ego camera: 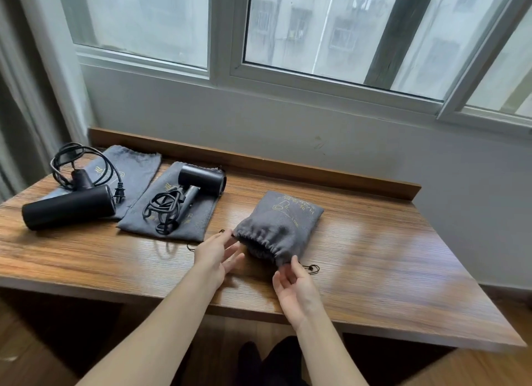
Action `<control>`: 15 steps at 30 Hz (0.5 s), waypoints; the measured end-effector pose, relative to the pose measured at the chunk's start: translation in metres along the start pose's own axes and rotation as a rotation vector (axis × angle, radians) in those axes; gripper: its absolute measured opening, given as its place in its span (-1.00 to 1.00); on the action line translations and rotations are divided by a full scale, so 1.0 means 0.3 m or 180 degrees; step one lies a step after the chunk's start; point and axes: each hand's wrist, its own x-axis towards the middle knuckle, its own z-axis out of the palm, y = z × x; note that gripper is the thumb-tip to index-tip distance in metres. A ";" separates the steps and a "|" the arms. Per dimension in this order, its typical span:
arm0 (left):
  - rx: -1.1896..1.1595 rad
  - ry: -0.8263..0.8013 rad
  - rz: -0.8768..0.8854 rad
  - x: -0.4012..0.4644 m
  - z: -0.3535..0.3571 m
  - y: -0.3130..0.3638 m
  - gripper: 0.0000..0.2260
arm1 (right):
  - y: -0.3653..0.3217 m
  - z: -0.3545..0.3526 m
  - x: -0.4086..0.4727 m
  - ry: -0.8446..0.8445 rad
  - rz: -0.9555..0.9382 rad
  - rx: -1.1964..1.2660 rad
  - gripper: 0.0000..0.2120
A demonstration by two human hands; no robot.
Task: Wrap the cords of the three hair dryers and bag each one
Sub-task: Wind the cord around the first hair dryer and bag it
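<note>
Beneath a wide window, a wooden surface (374,270) carries all three dryers. At far left, a black hair dryer (69,207) lies across a flat grey bag (135,166), its cord (83,166) sprawled in loose loops with the plug beside the barrel. Just right of it, a second hair dryer (201,181) rests on another flat bag (190,221), its cord (165,210) bunched in an untidy tangle. Right of centre sits the filled bag (283,227), bulging, presumably with the third dryer inside, its mouth gathered toward the person. The left hand (214,256) hovers at the mouth's left corner with fingers spread and relaxed, gripping nothing; the right hand (293,284) is likewise loose and apart, its fingertips touching or just short of the right corner near the drawstring (312,269). By my reading, one bag is all but finished, though its mouth looks only partly cinched. Next comes either a final pull on the strings or a reach left to the middle dryer, whose cord wants coiling before it goes in.
</note>
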 end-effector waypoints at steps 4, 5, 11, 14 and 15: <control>0.0290 -0.0329 0.0122 -0.026 0.027 -0.023 -0.90 | 0.006 0.002 -0.002 -0.0035 -0.0218 0.0071 -0.80; 0.0304 -0.0312 0.0152 -0.028 0.027 -0.028 -0.89 | 0.007 0.003 0.001 0.0011 -0.0287 0.0177 -0.79; 0.0145 -0.0149 0.0179 -0.027 0.009 -0.029 -0.79 | -0.020 -0.008 0.006 0.0234 -0.0519 0.0647 -0.95; -0.0052 -0.0010 0.0118 -0.020 0.005 -0.023 -0.82 | -0.025 -0.019 0.012 0.0377 -0.0707 0.0541 -0.89; -0.0129 0.0072 0.0087 -0.017 0.003 -0.019 -0.85 | -0.029 -0.024 0.014 0.0413 -0.0812 0.0453 -0.88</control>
